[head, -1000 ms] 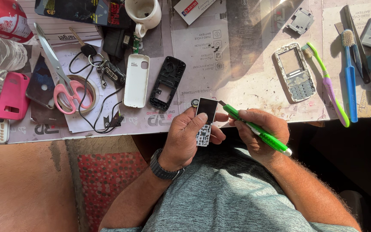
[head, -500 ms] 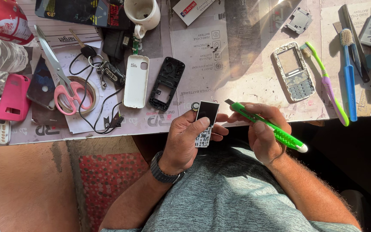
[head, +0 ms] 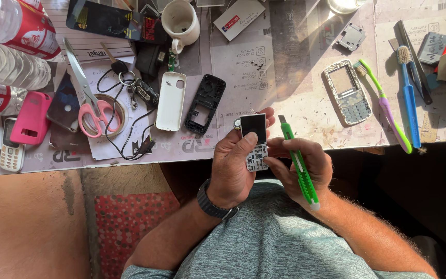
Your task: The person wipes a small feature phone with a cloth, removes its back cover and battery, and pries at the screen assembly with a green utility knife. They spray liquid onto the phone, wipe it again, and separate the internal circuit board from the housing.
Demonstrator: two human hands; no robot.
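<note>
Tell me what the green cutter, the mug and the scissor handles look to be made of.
Green cutter, held in the right hand: glossy moulded plastic, with a grey, probably metal blade tip. Mug: likely glazed ceramic, white with a thick rim and stained inside. Scissor handles: smooth pink plastic; the blades look like bare steel.

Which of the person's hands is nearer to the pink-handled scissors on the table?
Left. The left hand holding the phone board is right of the scissors; the right hand, gripping the green cutter, is farther right.
</note>
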